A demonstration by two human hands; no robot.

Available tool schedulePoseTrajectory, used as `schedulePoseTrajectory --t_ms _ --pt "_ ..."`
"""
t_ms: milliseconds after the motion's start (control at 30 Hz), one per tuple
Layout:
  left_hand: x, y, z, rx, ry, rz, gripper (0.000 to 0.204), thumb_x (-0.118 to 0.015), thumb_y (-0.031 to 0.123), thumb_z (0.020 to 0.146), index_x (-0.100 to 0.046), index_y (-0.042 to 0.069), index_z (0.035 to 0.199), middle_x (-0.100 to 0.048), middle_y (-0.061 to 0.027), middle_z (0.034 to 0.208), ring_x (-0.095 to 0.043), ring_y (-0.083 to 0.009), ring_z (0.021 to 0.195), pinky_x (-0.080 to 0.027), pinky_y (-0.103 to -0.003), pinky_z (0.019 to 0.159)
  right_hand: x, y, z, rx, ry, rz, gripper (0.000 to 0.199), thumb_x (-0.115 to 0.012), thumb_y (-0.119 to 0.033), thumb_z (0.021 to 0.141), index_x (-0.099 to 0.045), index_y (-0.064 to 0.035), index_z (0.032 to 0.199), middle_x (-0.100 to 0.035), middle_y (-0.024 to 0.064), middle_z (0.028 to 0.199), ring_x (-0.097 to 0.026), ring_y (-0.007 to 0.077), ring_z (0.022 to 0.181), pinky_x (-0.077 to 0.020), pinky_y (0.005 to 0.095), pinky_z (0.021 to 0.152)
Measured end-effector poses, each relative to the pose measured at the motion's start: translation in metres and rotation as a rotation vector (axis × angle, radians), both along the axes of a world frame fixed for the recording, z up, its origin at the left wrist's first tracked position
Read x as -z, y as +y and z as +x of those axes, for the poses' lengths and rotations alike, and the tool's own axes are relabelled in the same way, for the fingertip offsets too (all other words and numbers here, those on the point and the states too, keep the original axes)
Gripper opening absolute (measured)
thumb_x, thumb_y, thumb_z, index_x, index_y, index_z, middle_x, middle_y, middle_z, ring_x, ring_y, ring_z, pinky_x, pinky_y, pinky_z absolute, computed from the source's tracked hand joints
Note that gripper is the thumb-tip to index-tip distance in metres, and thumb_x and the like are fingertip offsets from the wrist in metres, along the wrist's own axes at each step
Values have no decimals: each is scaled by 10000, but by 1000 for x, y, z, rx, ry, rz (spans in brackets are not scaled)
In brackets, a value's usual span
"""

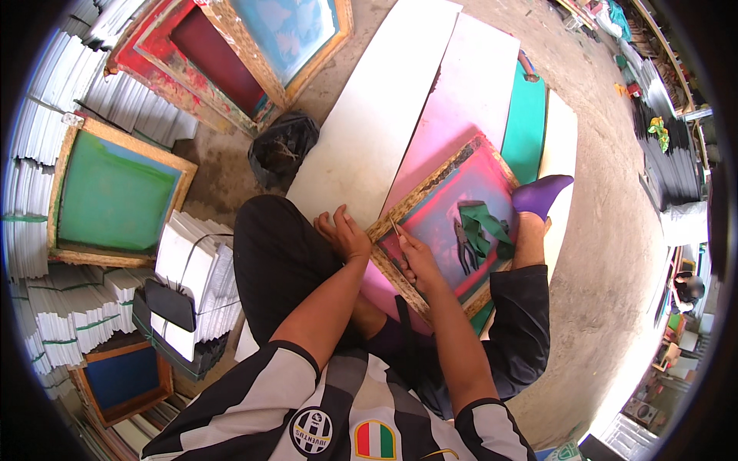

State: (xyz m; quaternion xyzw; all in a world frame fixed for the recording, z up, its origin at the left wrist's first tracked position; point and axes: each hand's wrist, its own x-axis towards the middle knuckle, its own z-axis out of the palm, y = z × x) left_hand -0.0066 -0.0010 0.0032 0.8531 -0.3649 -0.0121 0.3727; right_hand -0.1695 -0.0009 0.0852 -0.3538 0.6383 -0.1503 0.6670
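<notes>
A wooden screen-printing frame (pixel 419 192) with a pink and blue mesh lies tilted across my lap and the boards. My right hand (pixel 421 265) is closed round a thin pointed metal tool (pixel 395 226), whose tip is at the frame's left corner; its handle is hidden in my palm. Just left of that corner, my left hand (pixel 344 234) has its fingers stretched out, with nothing visible in them. On the mesh rest dark-handled pliers (pixel 464 250) and a crumpled green strip (pixel 483 223) of cloth or strap.
White, pink and green boards (pixel 377 84) lie under the frame. A black plastic bag (pixel 283 148) sits beside them. To the left stand a green-meshed frame (pixel 115 192), several stacks of white sheets (pixel 50 307) and more frames (pixel 280 38). Another person (pixel 686 290) is far right.
</notes>
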Motion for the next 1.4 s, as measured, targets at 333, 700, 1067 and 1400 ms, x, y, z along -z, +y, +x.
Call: schedulePoseTrajectory --t_ms 333,700,1067,1400 --pt "3 -1 -2 1 -16 10 261 -504 215 1035 -686 115 1193 -442 -207 1329 -371 -421 1333 -327 -571 1134 -14 24 -16 -401 525 -552 439 -519 -334 1052 -536 -307 1490 -721 205 1155 -696 440 1011 -536 514 910" --pt "4 -2 -3 15 41 -11 245 -516 174 1026 -669 98 1202 -430 -238 1361 -332 -477 1373 -292 -615 1170 -50 7 2 -599 734 -387 448 -477 -307 1048 -521 -319 1494 -733 227 1027 -695 458 940 -536 572 836" --pt "-2 -1 -5 20 -9 49 246 -518 179 1027 -666 116 1212 -446 -225 1343 -351 -463 1370 -316 -603 1153 14 16 -15 -391 399 -603 495 -501 -290 1037 -494 -180 1520 -695 304 1024 -668 490 993 -539 543 865" --pt "-1 -6 -5 33 -17 5 238 -514 191 1028 -673 111 1187 -453 -220 1323 -367 -454 1342 -321 -606 1132 42 20 -25 -203 143 -799 429 -509 -328 1058 -542 -302 1485 -701 288 1067 -678 478 991 -543 519 866"
